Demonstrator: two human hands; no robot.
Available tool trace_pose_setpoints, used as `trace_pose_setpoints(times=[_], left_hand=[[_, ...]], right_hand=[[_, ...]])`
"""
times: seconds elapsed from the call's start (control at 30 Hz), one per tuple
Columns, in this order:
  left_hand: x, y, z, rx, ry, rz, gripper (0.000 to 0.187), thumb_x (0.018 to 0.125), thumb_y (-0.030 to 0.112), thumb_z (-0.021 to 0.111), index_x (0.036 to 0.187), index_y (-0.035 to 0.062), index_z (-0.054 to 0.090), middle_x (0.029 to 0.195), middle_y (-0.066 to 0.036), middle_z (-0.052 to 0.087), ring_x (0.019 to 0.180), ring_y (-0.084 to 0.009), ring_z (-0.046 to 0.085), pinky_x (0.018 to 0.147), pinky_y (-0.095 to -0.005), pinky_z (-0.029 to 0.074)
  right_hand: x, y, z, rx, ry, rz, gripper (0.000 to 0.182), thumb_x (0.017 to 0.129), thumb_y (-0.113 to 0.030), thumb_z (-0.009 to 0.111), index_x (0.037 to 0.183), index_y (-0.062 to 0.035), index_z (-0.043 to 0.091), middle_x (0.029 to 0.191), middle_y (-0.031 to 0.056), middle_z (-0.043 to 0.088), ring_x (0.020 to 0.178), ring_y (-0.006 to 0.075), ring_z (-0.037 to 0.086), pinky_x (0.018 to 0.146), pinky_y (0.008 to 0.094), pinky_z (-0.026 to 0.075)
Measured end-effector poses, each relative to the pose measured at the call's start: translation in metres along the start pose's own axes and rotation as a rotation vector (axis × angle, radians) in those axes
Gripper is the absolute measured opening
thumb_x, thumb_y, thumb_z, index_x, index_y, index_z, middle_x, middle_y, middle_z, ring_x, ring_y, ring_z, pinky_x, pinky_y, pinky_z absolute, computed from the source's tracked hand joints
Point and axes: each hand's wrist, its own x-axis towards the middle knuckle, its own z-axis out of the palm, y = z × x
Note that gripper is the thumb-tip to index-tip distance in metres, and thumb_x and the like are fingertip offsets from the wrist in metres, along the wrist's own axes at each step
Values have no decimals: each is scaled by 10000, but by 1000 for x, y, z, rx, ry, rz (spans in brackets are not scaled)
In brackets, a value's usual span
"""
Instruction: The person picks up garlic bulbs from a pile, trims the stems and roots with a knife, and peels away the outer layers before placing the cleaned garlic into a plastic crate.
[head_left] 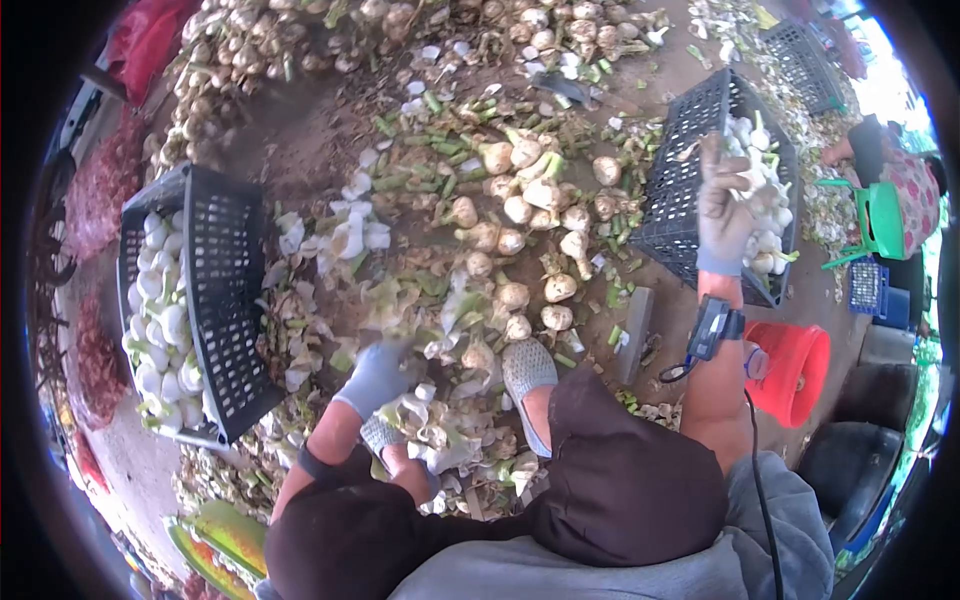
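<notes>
My right hand (724,215), in a dirty grey-white work glove, is raised over the right black crate (683,165), its fingers apart. White trimmed garlic bulbs (768,215) fill that crate beside and behind the hand. Low by my shoes, my left hand (380,378), gloved too, is smeared by motion just above loose garlic skins (430,425); its fingers do not show clearly. Between my hands, untrimmed garlic bulbs (512,295) with soil on them lie in a loose heap on the ground.
A left black crate (230,290) holds more white garlic. Farther off lies a large garlic pile (240,70). On the right are a red bucket (800,375), a green stool (880,220) and a partly visible person (915,195). Cut stems (420,155) and peelings litter the ground.
</notes>
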Motion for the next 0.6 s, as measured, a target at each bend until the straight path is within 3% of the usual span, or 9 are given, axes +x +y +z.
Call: trace_pose_setpoints(times=[0.07, 0.1, 0.13, 0.2, 0.33, 0.43, 0.47, 0.53, 0.6], left_hand=[[9, -3, 6, -128, 120, 66, 447, 804, 291, 675, 1192, 76, 614, 1033, -196, 661, 987, -344, 637, 864, -401, 489], [13, -8, 12, -163, 171, 89, 483, 789, 329, 682, 1221, 135, 588, 1052, -205, 656, 997, -354, 626, 854, -433, 484], [11, -2, 8, -157, 177, 77, 483, 789, 329, 682, 1221, 135, 588, 1052, -205, 656, 997, -354, 626, 854, -433, 484], [7, 11, -3, -287, 91, 73, 479, 793, 297, 684, 1224, 113, 583, 1030, -192, 661, 975, -349, 628, 857, -414, 484], [-3, -14, 3, -270, 255, 95, 435, 787, 216, 666, 1183, 45, 604, 849, -121, 689, 776, -297, 662, 727, -366, 519], [5, -46, 15, -517, 314, 98, 411, 784, 194, 673, 1167, 54, 626, 786, -84, 682, 764, -175, 673, 744, -308, 517], [2, -44, 5, -562, 255, 107, 494, 785, 132, 661, 1263, 55, 569, 954, -98, 686, 840, -165, 663, 781, -322, 521], [-6, -33, -7, -816, 285, 80, 738, 772, 45, 647, 1450, 69, 355, 1299, -150, 540, 1079, -212, 590, 915, -354, 489], [-2, -10, -21, -749, 498, 271, 844, 759, 10, 637, 1490, 81, 221, 1402, -160, 403, 1175, -240, 513, 974, -370, 449]], right_hand=[[0, 59, -14, -262, 410, 31, 682, 842, -355, 699, 1350, -17, 395, 1094, 84, 598, 833, 137, 647, 635, 252, 546], [-11, 82, -50, -658, 392, 159, 494, 887, -264, 661, 1289, -48, 471, 1122, 138, 619, 868, 185, 660, 674, 279, 569], [-13, 122, -50, -1503, 268, 459, 368, 879, -144, 625, 1231, -76, 543, 1207, 156, 617, 926, 226, 666, 758, 303, 573], [-35, 181, -99, -2021, -356, 509, 295, 842, -69, 549, 1111, -143, 647, 1285, 105, 595, 988, 258, 670, 819, 325, 562], [-50, 219, -154, -2796, -934, 789, 312, 799, -93, 600, 1097, -163, 660, 1144, 113, 626, 914, 278, 682, 673, 414, 559], [-37, 212, -165, -2833, -939, 835, 294, 812, -164, 617, 1103, -169, 654, 1118, 117, 602, 862, 274, 679, 627, 429, 545], [-32, 213, -156, -2800, -940, 830, 295, 831, -188, 610, 1123, -167, 645, 1128, 125, 597, 865, 288, 677, 645, 431, 548], [-27, 219, -139, -2502, -607, 715, 345, 870, -199, 587, 1214, -173, 606, 1174, 152, 586, 878, 317, 673, 675, 427, 549], [-28, 244, -150, -2178, -390, 493, 408, 910, -149, 540, 1316, -116, 538, 1261, 168, 575, 931, 291, 657, 793, 370, 530]])
